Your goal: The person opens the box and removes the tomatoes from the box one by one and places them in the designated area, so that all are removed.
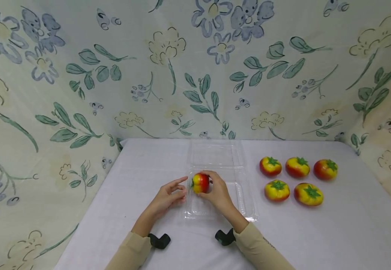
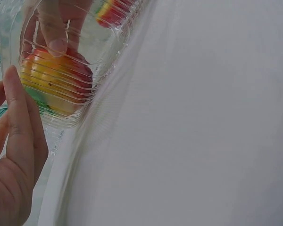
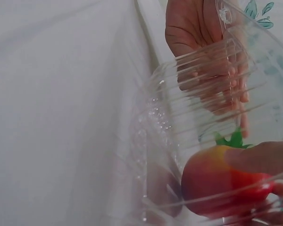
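A red-and-yellow persimmon (image 1: 200, 183) with a green leafy top is in my right hand (image 1: 218, 193), pinched between thumb and fingers. It is tipped sideways, its leaves facing left, at the left side of a clear plastic clamshell box (image 1: 220, 216). In the left wrist view the persimmon (image 2: 54, 77) shows through the box's ribbed wall. My left hand (image 1: 168, 197) is beside the box's left wall, fingers extended and holding nothing. In the right wrist view my right thumb (image 3: 264, 157) presses on the persimmon (image 3: 212, 179).
The box's lid (image 1: 217, 154) lies folded back behind it. Several more persimmons stand to the right in two rows, among them a front one (image 1: 276, 191) and a back one (image 1: 325, 170). White cloth covers the table (image 1: 141, 161); a floral curtain (image 1: 168, 93) hangs behind.
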Demonstrator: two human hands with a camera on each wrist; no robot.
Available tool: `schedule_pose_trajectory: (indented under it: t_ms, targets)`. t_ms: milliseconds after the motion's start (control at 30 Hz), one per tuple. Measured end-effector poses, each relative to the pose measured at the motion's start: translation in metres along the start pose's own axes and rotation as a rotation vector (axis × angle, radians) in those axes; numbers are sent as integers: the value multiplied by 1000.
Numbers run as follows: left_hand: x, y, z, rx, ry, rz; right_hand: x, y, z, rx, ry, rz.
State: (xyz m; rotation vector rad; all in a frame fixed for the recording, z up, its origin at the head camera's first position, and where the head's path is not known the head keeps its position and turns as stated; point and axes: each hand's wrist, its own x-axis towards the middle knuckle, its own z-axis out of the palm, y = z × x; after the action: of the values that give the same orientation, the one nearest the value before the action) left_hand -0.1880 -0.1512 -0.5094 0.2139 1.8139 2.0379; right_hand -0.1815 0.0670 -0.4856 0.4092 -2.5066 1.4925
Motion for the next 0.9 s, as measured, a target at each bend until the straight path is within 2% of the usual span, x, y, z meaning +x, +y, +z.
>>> schedule_pose_trajectory:
  t_ms: [333,800,900]
  targets:
    - [1,-1,-1,-1,5,-4,0,-1,0,7,22,1]
    - [0,-1,1,-19,3,-6,-2,-1,-1,-16,37,43]
    - [0,-1,1,-21,3,-6,-2,0,-1,-20,44,28]
